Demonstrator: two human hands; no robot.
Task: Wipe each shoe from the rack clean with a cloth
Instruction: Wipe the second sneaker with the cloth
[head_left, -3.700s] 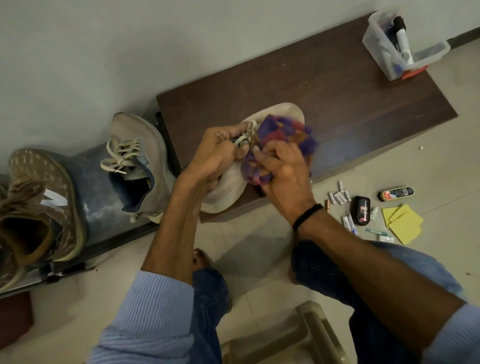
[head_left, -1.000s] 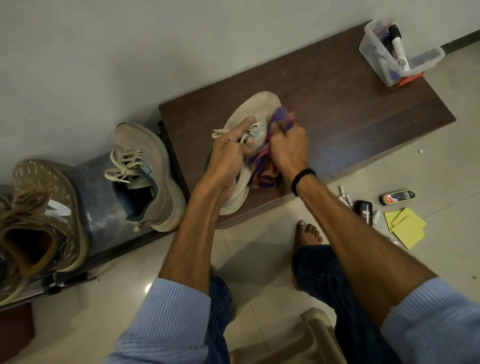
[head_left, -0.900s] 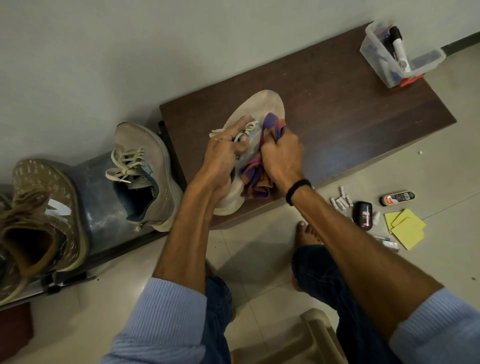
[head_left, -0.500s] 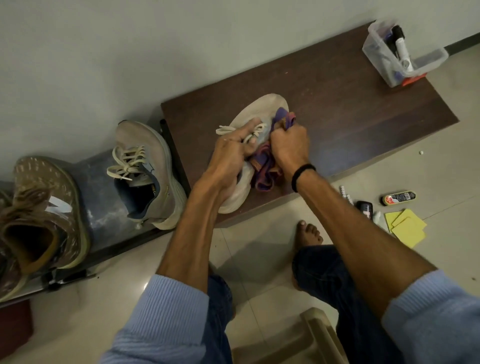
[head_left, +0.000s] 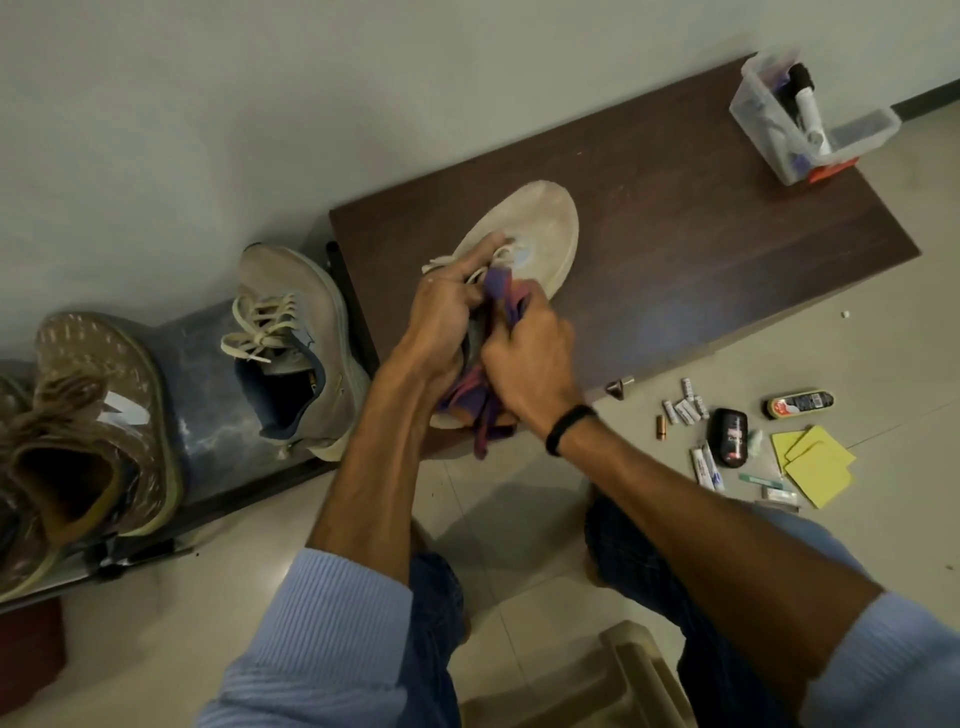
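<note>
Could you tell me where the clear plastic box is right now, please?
In the head view, the clear plastic box stands upper right, on the far right corner of the wooden bench, right of the pale shoe.

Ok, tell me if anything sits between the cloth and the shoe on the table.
Nothing visible does. The right hand holds the cloth directly against the shoe; the left hand grips the shoe alongside it.

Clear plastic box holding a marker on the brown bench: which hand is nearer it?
Right. The right hand, gripping the purple cloth, is below-left of the clear plastic box; the left hand, holding the beige shoe, sits farther left.
</note>
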